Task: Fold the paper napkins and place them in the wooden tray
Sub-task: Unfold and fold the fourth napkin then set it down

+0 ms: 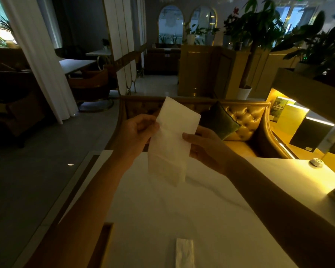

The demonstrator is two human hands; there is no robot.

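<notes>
A white paper napkin [169,140] hangs unfolded as a long strip in the air above the white table [211,219]. My left hand [137,132] pinches its left edge near the top. On the right edge, at mid height, my right hand [203,146] grips it with the thumb in front. A corner of the wooden tray [103,246] shows at the table's lower left, partly behind my left forearm. A pack of napkins [184,253] lies at the table's near edge.
A gold tufted sofa [246,120] with a green cushion [219,120] stands behind the table. A small round white device [316,162] sits at the table's far right corner. A lit shelf is at the right, grey floor at the left.
</notes>
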